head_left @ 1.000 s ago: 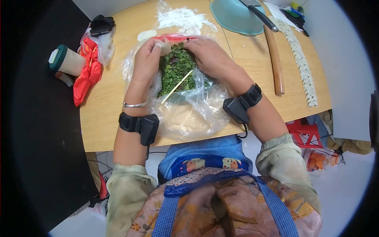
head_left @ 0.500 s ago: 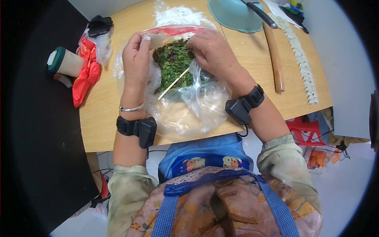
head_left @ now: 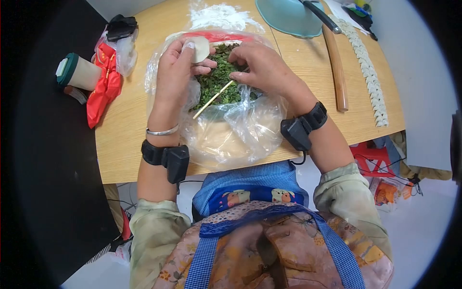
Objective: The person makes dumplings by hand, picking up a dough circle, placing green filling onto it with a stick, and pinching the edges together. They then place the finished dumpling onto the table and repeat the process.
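1. Pinched by the left hand (head_left: 175,70), with the thumb on its face and the fingertips spread below and beside it, is a pale dough round (head_left: 200,49), upper left of centre in the frame, above the green filling's left edge.
2. It looks thin, light and limp, likely to stretch or tear if pulled; a broad, gentle hold near the rim, or an open palm beneath, would suit it best.
3. Just right of it, the right hand (head_left: 262,65) has its thumb and forefinger apart at the upper end of a pale stick (head_left: 213,100); whether they grip it, I cannot tell.
4. Chopped green filling (head_left: 216,79), at upper centre, seems loose and damp, better lifted with a tool. Crinkled clear plastic (head_left: 236,139) surrounds it and would slide or bunch easily.
5. Farther out, white powder (head_left: 224,18) lies at top centre. At upper right are a teal bowl (head_left: 288,19), a stiff wooden rod (head_left: 335,67) and a row of folded dough pieces (head_left: 365,72), probably easily dented.
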### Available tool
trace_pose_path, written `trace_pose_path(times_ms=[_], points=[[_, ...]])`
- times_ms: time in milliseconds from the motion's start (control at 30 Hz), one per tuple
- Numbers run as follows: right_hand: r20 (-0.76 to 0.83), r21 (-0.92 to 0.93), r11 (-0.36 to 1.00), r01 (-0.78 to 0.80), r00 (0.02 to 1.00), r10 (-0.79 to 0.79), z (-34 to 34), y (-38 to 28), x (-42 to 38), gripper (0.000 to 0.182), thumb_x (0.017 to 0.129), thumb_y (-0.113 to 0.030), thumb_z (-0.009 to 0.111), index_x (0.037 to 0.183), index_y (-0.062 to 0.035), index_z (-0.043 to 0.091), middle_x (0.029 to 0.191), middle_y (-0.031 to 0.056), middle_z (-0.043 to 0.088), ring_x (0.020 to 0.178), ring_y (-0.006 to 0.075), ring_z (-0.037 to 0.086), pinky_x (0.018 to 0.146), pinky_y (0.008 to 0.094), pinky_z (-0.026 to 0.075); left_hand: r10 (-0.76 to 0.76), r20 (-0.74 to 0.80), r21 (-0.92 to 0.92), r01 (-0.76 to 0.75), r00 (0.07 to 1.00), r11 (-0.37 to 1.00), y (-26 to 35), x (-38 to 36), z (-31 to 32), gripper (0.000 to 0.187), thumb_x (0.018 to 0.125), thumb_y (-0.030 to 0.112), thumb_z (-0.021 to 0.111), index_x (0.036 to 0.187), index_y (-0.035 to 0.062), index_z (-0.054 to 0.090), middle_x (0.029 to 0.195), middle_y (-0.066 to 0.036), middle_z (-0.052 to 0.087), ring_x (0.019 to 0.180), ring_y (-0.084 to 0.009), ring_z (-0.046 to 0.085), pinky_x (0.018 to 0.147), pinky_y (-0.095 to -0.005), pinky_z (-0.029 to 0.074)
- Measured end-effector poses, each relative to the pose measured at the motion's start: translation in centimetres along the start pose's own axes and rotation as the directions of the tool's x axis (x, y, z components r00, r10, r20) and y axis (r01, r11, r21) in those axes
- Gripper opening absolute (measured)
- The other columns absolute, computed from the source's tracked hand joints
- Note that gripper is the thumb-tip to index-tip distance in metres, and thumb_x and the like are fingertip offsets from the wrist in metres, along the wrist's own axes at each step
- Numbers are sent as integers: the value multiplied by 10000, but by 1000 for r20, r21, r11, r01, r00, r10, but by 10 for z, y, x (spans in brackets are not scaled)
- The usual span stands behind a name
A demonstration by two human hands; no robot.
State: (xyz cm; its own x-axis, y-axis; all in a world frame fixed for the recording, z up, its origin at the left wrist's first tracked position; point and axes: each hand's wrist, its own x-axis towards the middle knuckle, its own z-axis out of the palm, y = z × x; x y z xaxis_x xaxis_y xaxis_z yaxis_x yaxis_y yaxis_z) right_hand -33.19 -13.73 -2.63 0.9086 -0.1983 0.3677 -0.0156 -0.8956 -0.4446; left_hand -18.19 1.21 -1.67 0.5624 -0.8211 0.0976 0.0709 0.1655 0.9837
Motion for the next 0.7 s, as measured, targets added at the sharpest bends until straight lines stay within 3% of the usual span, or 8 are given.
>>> trace_pose_path(times_ms=[233,333,400,433,500,533,600,700], points=[[-57,31,999,-25,998,27,10,-5,3,210,743,-191,747,872,-45,670,793,116,660,796,315,627,751,427,476,-47,-3,-59,47,999,997,-1,0,2,272,942,34,375,1161,-65,502,1094,-189,658,916,-223,683,736,-258,564],[-144,-31,999,34,989,-38,14,0,4,152,748,-173,739,823,-54,678,805,109,667,795,314,629,747,425,479,-63,9,-74,63,998,995,-1,0,3,288,948,45,383,1176,-77,509,1113,-202,654,943,-246,686,754,-262,573],[-230,158,987,-2,972,39,15,2,5,97,757,-136,728,817,-65,699,786,113,660,737,288,626,705,392,494,-72,14,-100,73,997,992,0,-1,2,301,950,48,386,1190,-85,511,1117,-207,651,951,-257,686,767,-267,578],[-233,154,988,-2,972,38,13,2,5,97,757,-136,728,817,-65,699,786,113,660,737,288,626,705,392,494,-82,16,-128,83,997,988,1,-1,2,315,953,51,388,1204,-92,513,1121,-213,649,960,-267,686,780,-273,583],[-199,468,875,-123,950,239,11,3,4,97,841,-62,690,913,3,694,799,31,656,755,111,614,676,246,483,-84,19,-152,86,996,985,1,-1,3,320,961,56,386,1211,-98,514,1122,-220,647,968,-274,685,788,-277,587],[-199,468,876,-122,951,238,11,3,4,97,841,-62,690,913,3,694,799,31,656,755,111,614,676,246,483,-89,22,-175,91,996,980,1,-1,3,327,969,61,383,1218,-104,515,1123,-226,644,975,-281,684,796,-281,590],[-133,669,727,-151,939,317,10,4,4,120,874,-84,686,933,21,692,853,6,664,796,67,598,693,219,474,-93,44,-181,100,995,978,2,-1,2,331,979,73,375,1220,-108,511,1121,-230,643,982,-289,682,812,-293,589],[-127,785,609,-113,933,337,9,3,6,131,883,-92,685,944,24,688,886,17,671,796,65,592,700,217,476,-135,100,-187,152,986,971,3,-1,3,343,994,100,361,1218,-115,505,1125,-235,639,997,-305,676,843,-317,585]])
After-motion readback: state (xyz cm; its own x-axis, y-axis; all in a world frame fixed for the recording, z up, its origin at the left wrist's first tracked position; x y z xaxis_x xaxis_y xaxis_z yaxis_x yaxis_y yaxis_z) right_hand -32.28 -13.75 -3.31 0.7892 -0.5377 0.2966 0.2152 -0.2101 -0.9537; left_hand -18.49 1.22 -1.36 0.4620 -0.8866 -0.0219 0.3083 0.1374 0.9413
